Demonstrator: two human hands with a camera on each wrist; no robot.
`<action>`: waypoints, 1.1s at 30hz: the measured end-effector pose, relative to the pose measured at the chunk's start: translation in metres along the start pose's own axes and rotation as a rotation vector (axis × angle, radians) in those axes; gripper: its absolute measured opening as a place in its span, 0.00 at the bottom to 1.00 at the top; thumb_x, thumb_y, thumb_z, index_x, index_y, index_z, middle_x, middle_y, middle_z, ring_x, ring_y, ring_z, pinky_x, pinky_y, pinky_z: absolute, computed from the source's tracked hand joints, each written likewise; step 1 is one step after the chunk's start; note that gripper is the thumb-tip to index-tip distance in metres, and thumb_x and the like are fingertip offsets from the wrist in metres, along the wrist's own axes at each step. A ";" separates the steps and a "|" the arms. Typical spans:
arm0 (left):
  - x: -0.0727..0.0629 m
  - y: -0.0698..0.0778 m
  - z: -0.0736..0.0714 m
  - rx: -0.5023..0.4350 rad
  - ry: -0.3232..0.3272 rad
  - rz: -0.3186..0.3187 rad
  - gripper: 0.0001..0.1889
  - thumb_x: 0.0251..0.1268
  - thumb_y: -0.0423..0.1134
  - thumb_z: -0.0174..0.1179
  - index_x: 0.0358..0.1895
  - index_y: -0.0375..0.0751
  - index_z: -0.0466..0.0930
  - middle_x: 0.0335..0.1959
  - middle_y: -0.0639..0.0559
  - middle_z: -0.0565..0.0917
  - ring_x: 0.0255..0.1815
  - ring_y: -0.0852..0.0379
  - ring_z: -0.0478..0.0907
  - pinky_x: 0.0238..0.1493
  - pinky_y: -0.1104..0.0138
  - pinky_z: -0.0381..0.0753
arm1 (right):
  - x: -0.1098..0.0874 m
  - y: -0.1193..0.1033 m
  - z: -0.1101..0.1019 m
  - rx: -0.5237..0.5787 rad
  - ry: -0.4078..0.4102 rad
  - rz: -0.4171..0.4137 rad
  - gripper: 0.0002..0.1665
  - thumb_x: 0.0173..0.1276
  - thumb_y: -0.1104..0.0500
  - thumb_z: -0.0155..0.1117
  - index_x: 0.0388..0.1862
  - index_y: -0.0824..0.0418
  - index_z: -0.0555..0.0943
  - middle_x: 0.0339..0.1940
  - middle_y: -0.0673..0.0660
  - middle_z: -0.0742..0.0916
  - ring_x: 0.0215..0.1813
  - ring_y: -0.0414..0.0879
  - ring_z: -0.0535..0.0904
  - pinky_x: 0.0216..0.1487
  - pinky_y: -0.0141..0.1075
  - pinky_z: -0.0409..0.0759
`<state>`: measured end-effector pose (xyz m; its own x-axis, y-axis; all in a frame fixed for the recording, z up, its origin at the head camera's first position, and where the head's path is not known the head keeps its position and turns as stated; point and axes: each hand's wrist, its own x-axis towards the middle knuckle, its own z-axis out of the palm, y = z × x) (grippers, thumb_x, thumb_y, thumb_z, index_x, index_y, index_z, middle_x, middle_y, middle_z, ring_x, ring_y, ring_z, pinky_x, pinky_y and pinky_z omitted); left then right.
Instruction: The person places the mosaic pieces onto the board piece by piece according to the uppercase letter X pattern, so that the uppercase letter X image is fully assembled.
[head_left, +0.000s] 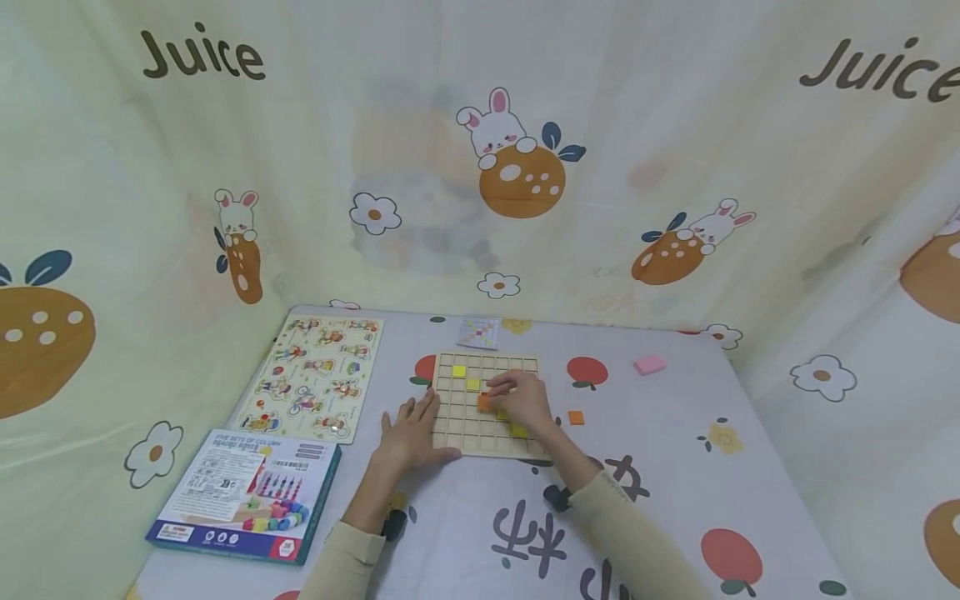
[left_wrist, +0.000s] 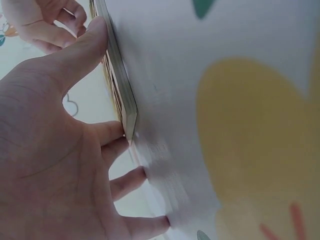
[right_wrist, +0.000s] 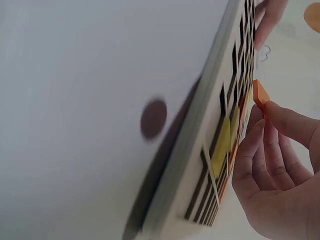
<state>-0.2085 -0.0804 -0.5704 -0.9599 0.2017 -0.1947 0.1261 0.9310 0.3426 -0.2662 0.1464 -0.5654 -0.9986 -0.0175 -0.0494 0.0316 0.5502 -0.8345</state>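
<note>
In the head view a wooden grid board [head_left: 456, 427] lies on the table with several yellow tiles [head_left: 459, 372] in its squares. My left hand [head_left: 410, 437] rests against the board's left side, fingers spread. In the left wrist view its thumb lies along the front edge and its other fingertips touch the board's corner and the cloth. Over the middle of the board my right hand [head_left: 525, 404] pinches an orange square tile [right_wrist: 259, 95] between thumb and fingers, tilted on edge. A loose orange tile [head_left: 576, 417] lies on the cloth right of the board.
A small patterned card [head_left: 480, 332] lies behind the board. To the left are a picture puzzle board [head_left: 318, 383] and a boxed bead set [head_left: 243, 492]. A pink block [head_left: 649, 365] sits at the back right. Printed curtains [head_left: 420, 150] hang around the table.
</note>
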 end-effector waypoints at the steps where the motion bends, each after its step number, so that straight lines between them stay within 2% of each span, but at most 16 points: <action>1: 0.002 -0.001 0.003 0.001 0.001 0.000 0.60 0.56 0.71 0.69 0.85 0.45 0.51 0.87 0.51 0.51 0.85 0.38 0.50 0.76 0.29 0.46 | -0.001 -0.001 0.002 0.005 -0.003 -0.004 0.16 0.58 0.63 0.81 0.47 0.56 0.91 0.31 0.46 0.91 0.49 0.48 0.85 0.60 0.48 0.78; 6: 0.011 -0.006 0.013 0.016 0.007 -0.006 0.61 0.55 0.72 0.69 0.86 0.48 0.50 0.87 0.53 0.49 0.85 0.39 0.49 0.77 0.29 0.45 | -0.003 -0.005 0.014 -0.040 -0.017 -0.034 0.15 0.59 0.64 0.80 0.45 0.56 0.90 0.29 0.45 0.90 0.39 0.42 0.85 0.49 0.41 0.82; 10: 0.010 -0.005 0.013 0.012 0.011 -0.003 0.61 0.55 0.72 0.69 0.86 0.48 0.50 0.87 0.53 0.50 0.85 0.38 0.49 0.76 0.28 0.45 | -0.004 -0.007 0.019 -0.089 -0.019 -0.055 0.13 0.59 0.64 0.80 0.43 0.55 0.90 0.29 0.44 0.90 0.35 0.39 0.85 0.43 0.37 0.82; 13: 0.008 -0.002 0.011 -0.002 0.016 0.004 0.60 0.55 0.71 0.70 0.85 0.47 0.51 0.87 0.52 0.51 0.85 0.38 0.50 0.76 0.28 0.45 | -0.004 -0.009 0.019 -0.112 -0.021 -0.072 0.12 0.58 0.65 0.80 0.41 0.55 0.90 0.28 0.44 0.89 0.34 0.40 0.85 0.41 0.38 0.84; 19: 0.004 0.002 0.003 0.007 0.000 0.002 0.59 0.57 0.70 0.69 0.85 0.45 0.51 0.87 0.51 0.51 0.85 0.37 0.49 0.76 0.28 0.46 | -0.003 -0.008 0.019 -0.160 -0.029 -0.092 0.11 0.58 0.65 0.80 0.39 0.54 0.91 0.28 0.43 0.89 0.33 0.38 0.86 0.43 0.36 0.84; 23: 0.001 0.006 -0.005 -0.002 -0.009 0.006 0.58 0.58 0.68 0.70 0.85 0.42 0.52 0.86 0.48 0.52 0.84 0.37 0.50 0.76 0.29 0.46 | -0.004 -0.008 0.015 -0.124 -0.036 -0.088 0.13 0.59 0.65 0.80 0.42 0.55 0.90 0.30 0.44 0.90 0.35 0.39 0.86 0.44 0.39 0.86; 28: -0.003 0.008 -0.010 -0.010 -0.020 0.005 0.57 0.59 0.67 0.70 0.85 0.42 0.53 0.86 0.47 0.53 0.84 0.37 0.50 0.77 0.29 0.46 | -0.007 -0.006 0.002 -0.074 0.013 -0.111 0.12 0.61 0.64 0.79 0.45 0.58 0.90 0.32 0.46 0.91 0.36 0.40 0.87 0.49 0.44 0.85; 33: -0.005 0.007 -0.009 -0.007 -0.022 -0.006 0.57 0.59 0.65 0.71 0.84 0.41 0.54 0.86 0.46 0.54 0.84 0.36 0.51 0.77 0.29 0.46 | -0.008 -0.002 -0.017 -0.068 0.078 -0.117 0.11 0.63 0.63 0.79 0.44 0.59 0.91 0.32 0.48 0.91 0.37 0.43 0.88 0.49 0.46 0.86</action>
<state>-0.2052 -0.0770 -0.5591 -0.9549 0.2029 -0.2169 0.1186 0.9301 0.3476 -0.2591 0.1597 -0.5540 -0.9956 -0.0210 0.0911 -0.0853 0.6032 -0.7930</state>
